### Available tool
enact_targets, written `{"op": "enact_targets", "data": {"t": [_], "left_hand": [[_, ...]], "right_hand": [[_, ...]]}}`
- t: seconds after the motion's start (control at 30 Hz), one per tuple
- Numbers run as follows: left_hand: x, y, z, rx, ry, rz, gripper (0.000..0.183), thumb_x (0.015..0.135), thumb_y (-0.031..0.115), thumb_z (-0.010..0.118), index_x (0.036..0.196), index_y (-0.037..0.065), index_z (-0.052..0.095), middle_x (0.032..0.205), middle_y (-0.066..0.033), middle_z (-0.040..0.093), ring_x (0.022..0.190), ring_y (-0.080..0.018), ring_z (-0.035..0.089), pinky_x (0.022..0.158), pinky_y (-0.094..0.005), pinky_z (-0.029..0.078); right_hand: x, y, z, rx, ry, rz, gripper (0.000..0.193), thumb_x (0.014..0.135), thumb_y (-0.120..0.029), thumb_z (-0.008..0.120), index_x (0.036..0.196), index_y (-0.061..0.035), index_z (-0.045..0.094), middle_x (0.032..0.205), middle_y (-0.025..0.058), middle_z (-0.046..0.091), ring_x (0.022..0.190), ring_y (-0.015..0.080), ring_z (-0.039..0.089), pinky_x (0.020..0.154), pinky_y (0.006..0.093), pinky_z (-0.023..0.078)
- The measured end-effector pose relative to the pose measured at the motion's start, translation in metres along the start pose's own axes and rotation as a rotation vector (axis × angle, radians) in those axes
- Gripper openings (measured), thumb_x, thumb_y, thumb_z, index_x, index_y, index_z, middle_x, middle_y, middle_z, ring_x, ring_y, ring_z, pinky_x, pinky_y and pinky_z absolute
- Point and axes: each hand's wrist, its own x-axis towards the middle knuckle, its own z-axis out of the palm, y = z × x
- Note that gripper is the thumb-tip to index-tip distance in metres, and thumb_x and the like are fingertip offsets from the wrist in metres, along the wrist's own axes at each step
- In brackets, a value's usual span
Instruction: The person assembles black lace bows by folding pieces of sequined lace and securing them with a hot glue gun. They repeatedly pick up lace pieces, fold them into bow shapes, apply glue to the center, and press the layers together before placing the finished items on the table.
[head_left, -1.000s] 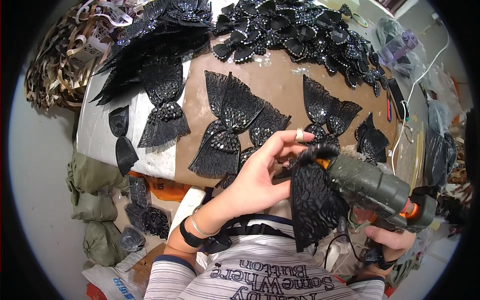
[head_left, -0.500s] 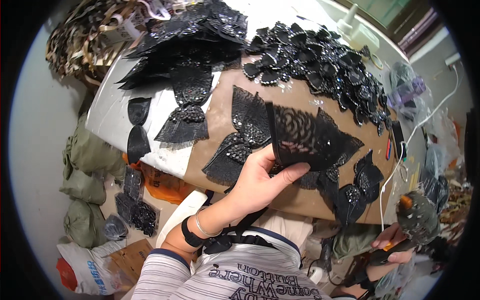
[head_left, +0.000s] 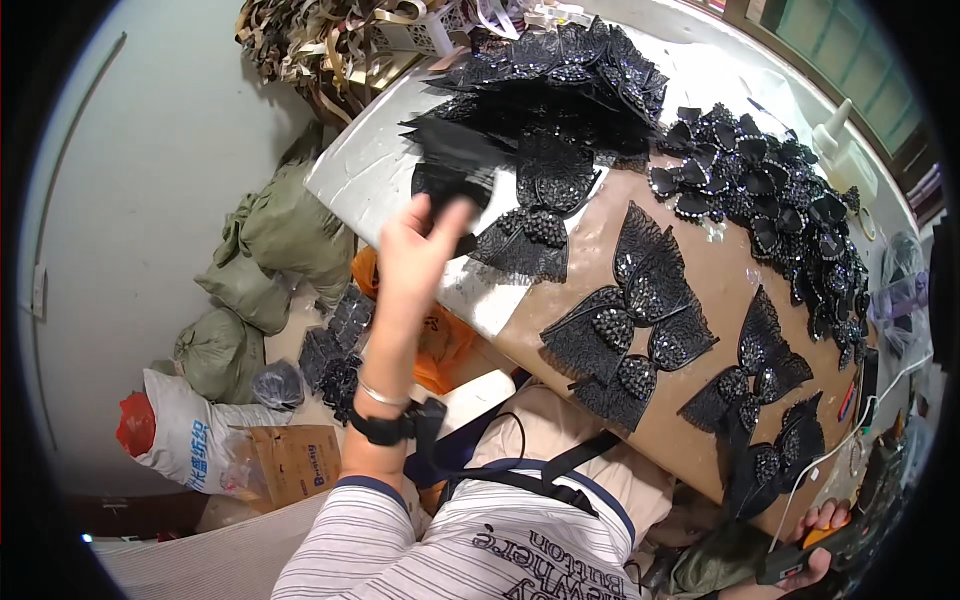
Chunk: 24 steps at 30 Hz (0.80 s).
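My left hand (head_left: 415,250) is over the left part of the table, smeared by motion. A dark lace piece (head_left: 455,155), blurred, shows at its thumb and fingers, beside the tall pile of black lace pieces (head_left: 590,75). Just right of it lies a black lace bow shape with stones (head_left: 545,180). At the lower right, my right hand (head_left: 822,535) is closed around a black and orange glue gun (head_left: 795,562). Several beaded black lace pieces (head_left: 685,310) lie joined in clusters on the brown sheet (head_left: 560,310); another cluster (head_left: 765,460) is nearest the glue gun.
A heap of black stone-edged petals (head_left: 790,200) covers the far right of the table. Behind it stands a pale squeeze bottle (head_left: 835,135). A white cord (head_left: 850,435) crosses the right edge. Green sacks (head_left: 290,235) and an orange bag (head_left: 440,345) sit at the left.
My left hand has swung left and away, carrying the lace piece from above the brown sheet to near the pile. The view has turned left; the glue gun appears lower at the right.
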Motion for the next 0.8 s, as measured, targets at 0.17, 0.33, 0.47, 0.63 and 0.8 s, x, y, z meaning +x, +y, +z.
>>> {"op": "enact_targets", "data": {"t": [0.17, 0.33, 0.47, 0.63, 0.8], "left_hand": [[0.054, -0.046, -0.046, 0.547, 0.048, -0.004, 0.026, 0.084, 0.020, 0.068, 0.092, -0.004, 0.067, 0.075, -0.0040, 0.066, 0.063, -0.0082, 0.057, 0.058, -0.0250, 0.046], [0.075, -0.085, -0.048, 0.737, 0.099, 0.006, 0.031, 0.080, 0.026, 0.069, 0.085, -0.005, 0.067, 0.065, -0.0140, 0.065, 0.056, -0.0223, 0.061, 0.057, -0.0348, 0.046], [0.060, -0.089, -0.029, 0.999, 0.234, 0.327, 0.052, 0.076, 0.029, 0.076, 0.112, -0.004, 0.061, 0.087, -0.0120, 0.067, 0.070, -0.0205, 0.063, 0.066, -0.0325, 0.047], [0.035, -0.054, 0.014, 1.318, 0.462, 0.425, 0.070, 0.076, 0.032, 0.076, 0.133, 0.004, 0.046, 0.112, -0.0170, 0.052, 0.109, -0.0330, 0.049, 0.088, -0.0388, 0.041], [0.024, -0.047, 0.097, 0.990, -0.157, 0.381, 0.061, 0.072, 0.020, 0.077, 0.122, -0.001, 0.052, 0.099, -0.0197, 0.057, 0.095, -0.0360, 0.056, 0.086, -0.0433, 0.045]], "right_hand": [[0.000, 0.006, -0.001, 0.118, -0.049, 0.025, 0.049, 0.078, 0.004, 0.064, 0.115, -0.0043, 0.034, 0.105, 0.0078, 0.035, 0.104, 0.0216, 0.048, 0.099, 0.0328, 0.051], [-0.005, -0.010, -0.013, 0.228, -0.087, 0.020, 0.047, 0.077, 0.011, 0.059, 0.113, -0.0051, 0.032, 0.107, 0.0065, 0.035, 0.111, 0.0234, 0.046, 0.107, 0.0396, 0.044], [-0.024, -0.050, -0.071, 0.052, -0.060, -0.300, 0.042, 0.080, 0.012, 0.051, 0.113, -0.0074, 0.033, 0.109, 0.0092, 0.037, 0.113, 0.0238, 0.042, 0.105, 0.0423, 0.033], [-0.022, -0.058, -0.091, -1.169, -0.065, -0.899, 0.036, 0.086, 0.008, 0.053, 0.111, -0.0105, 0.034, 0.103, 0.0205, 0.047, 0.084, 0.0290, 0.053, 0.069, 0.0363, 0.045], [-0.010, -0.013, -0.017, 0.312, 0.036, -0.140, 0.050, 0.077, 0.013, 0.051, 0.119, -0.0056, 0.033, 0.116, 0.0076, 0.036, 0.128, 0.0245, 0.036, 0.114, 0.0431, 0.032]]}}
